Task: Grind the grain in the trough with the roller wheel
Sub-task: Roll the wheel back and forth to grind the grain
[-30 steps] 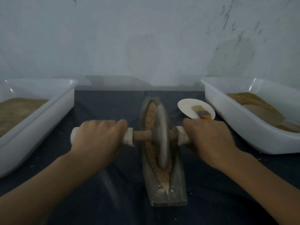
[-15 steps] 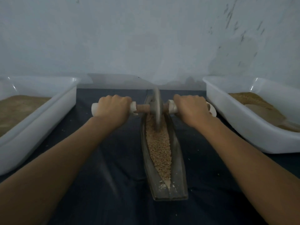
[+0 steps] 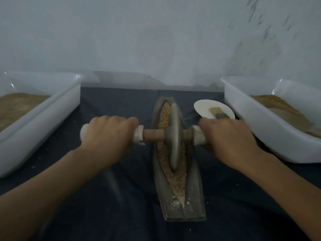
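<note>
A long boat-shaped metal trough (image 3: 194,193) lies lengthwise on the dark cloth, filled with tan grain (image 3: 177,181). The grey roller wheel (image 3: 174,136) stands on edge in the trough's middle, on a wooden axle (image 3: 153,134) with white handles. My left hand (image 3: 107,134) grips the left handle, and my right hand (image 3: 227,138) grips the right handle. The wheel looks blurred. White powder lies at the trough's near tip.
A white tub (image 3: 40,117) with brown meal stands at the left, another white tub (image 3: 271,129) with brown meal at the right. A small white dish (image 3: 205,106) holding a brush (image 3: 218,113) sits behind my right hand. A pale wall rises just beyond.
The wheel stood at the trough's far end half a second ago; both hands have pulled it back toward me to the middle, uncovering the dish and brush.
</note>
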`<move>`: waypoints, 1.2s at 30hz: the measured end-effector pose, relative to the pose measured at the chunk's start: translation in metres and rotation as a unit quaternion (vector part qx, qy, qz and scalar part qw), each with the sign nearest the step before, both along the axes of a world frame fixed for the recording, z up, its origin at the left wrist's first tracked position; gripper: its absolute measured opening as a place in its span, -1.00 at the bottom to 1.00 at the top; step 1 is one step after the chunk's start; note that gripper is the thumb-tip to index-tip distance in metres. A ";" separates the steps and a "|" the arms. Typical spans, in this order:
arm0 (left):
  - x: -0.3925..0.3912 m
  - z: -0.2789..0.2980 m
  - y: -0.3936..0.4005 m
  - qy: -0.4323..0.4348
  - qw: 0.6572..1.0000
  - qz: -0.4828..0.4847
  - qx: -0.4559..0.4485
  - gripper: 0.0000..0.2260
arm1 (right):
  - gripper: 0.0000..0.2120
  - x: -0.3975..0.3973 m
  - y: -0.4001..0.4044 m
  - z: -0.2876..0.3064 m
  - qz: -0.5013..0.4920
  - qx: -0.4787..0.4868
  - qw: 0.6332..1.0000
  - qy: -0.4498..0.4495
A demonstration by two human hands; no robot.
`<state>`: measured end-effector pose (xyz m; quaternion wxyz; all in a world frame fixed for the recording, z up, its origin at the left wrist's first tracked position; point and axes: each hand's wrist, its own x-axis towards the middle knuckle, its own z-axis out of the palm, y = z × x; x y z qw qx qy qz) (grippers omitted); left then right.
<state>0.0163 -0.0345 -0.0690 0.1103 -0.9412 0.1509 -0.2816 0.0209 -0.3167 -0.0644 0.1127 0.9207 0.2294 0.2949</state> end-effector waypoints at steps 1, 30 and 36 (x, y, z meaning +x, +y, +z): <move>0.016 -0.002 -0.001 0.011 0.999 0.027 -0.016 -0.70 | -0.63 0.018 0.004 -0.001 -0.021 -0.016 1.000 0.003; 0.073 0.011 -0.009 0.053 0.994 0.077 -0.059 -0.88 | -0.78 0.082 0.018 0.004 -0.069 0.045 0.996 0.036; 0.016 0.010 -0.004 0.047 0.997 0.058 -0.026 -0.75 | -0.68 0.015 0.010 0.001 -0.041 0.023 0.999 0.007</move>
